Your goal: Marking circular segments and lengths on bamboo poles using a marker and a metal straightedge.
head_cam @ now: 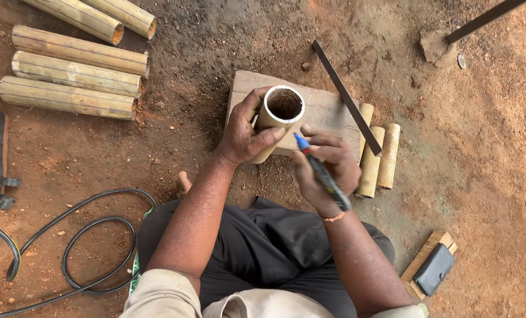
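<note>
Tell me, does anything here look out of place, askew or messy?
Mostly no. The left hand holds a short hollow bamboo tube and the right hand a blue-tipped marker pen. One thing lies askew: a long dark flat metal strip rests diagonally across the pale wooden board. Sawdust is scattered over the red dirt ground.

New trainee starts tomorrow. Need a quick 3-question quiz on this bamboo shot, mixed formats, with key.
1. True or false: the left hand grips a hollow bamboo tube.
2. The right hand holds: A) a knife B) a blue-tipped marker C) a saw
3. Fill in: the tube is held over a wooden ___.

Key: 1 true; 2 B; 3 board
</note>
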